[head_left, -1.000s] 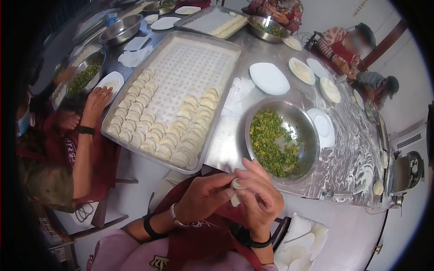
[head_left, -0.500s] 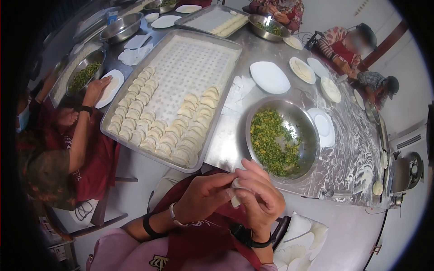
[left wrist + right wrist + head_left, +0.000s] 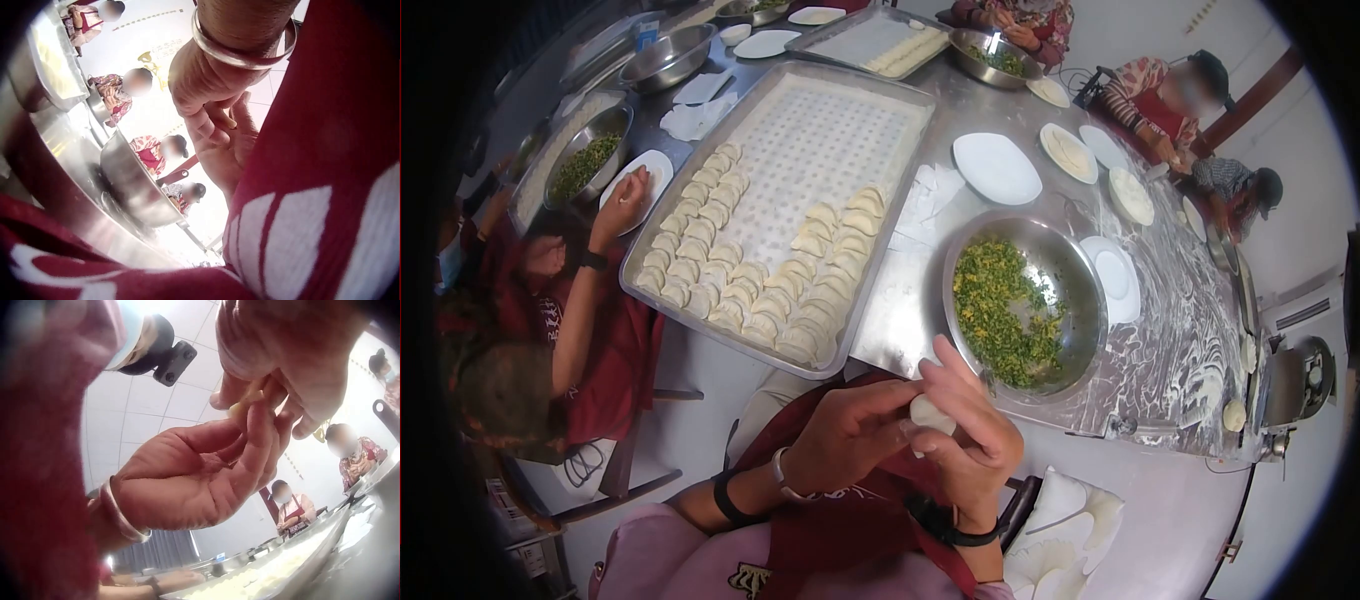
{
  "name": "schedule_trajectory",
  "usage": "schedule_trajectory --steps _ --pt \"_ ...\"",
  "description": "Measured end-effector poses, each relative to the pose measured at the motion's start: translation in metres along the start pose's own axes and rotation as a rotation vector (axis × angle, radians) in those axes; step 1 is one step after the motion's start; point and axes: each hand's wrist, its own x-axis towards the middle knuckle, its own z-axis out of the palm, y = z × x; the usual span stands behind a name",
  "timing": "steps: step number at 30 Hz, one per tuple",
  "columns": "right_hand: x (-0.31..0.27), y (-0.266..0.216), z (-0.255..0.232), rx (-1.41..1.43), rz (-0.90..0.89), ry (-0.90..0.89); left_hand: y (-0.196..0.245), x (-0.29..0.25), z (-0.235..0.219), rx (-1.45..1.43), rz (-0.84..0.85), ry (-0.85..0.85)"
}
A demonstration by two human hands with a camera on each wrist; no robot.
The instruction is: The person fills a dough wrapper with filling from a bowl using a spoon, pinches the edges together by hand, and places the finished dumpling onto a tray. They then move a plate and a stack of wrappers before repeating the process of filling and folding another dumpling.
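Note:
In the head view a pale dumpling [image 3: 931, 414] is held between both hands, in front of the chest and just short of the table edge. My left hand [image 3: 852, 432], with a silver bangle at its wrist, pinches the near side of it. The fingers and thumb of my right hand [image 3: 972, 428] curl about its other side. The right wrist view shows a bit of the dumpling [image 3: 239, 411] between the fingertips; the rest is hidden by the fingers. Right beyond the hands stands a steel bowl [image 3: 1088, 350] of chopped green and yellow filling [image 3: 1005, 310].
A large tray [image 3: 855, 100] bears rows of folded dumplings [image 3: 700, 230], left of the bowl. White plates [image 3: 997, 170] stand beyond it, and flour [image 3: 1170, 360] covers the table's right part. At the left a neighbour's hand [image 3: 628, 200] is over a plate [image 3: 655, 170]. Other people sit around.
The dumpling has turned in my hands and shows a broader pale face. My right fingers have shifted slightly; the left hand stays nearly still. The neighbour's hand has moved over their plate, fingers now curled.

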Motion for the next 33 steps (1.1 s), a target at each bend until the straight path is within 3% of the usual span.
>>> schedule_trajectory --steps 2,5,8,11,14,17,19,22,26,29,33 --pt "0.000 -0.001 0.003 0.095 0.051 0.044 0.003 -0.001 0.000 0.031 0.014 0.004" --pt "-0.002 0.007 -0.005 0.089 -0.026 -0.046 0.002 0.000 0.003 0.020 0.020 -0.007" --pt "-0.007 0.020 -0.010 -0.024 -0.124 -0.126 -0.008 0.002 0.002 0.027 0.056 -0.019" --pt "-0.002 0.012 -0.007 -0.105 -0.085 -0.150 -0.011 -0.002 0.000 0.028 0.066 0.012" --pt "-0.002 -0.006 0.009 0.005 0.124 0.015 -0.010 -0.001 0.003 -0.033 0.092 0.074" --pt "-0.002 -0.005 0.012 0.006 0.114 0.071 -0.012 -0.001 0.006 -0.141 0.091 0.113" --pt "-0.008 0.006 0.005 -0.039 0.027 -0.005 -0.013 -0.002 0.010 -0.209 0.071 0.147" --pt "-0.007 0.014 -0.004 -0.131 -0.063 -0.082 0.009 -0.007 0.003 0.144 -0.001 0.027" --pt "0.002 0.006 -0.001 -0.232 -0.012 -0.095 -0.002 -0.002 0.001 -0.191 -0.032 -0.071" --pt "0.002 -0.003 0.011 -0.086 0.100 0.034 -0.004 0.001 -0.003 -0.343 -0.077 -0.133" --pt "-0.001 0.009 0.001 -0.189 -0.001 -0.066 0.000 -0.001 -0.001 -0.460 -0.107 -0.140"
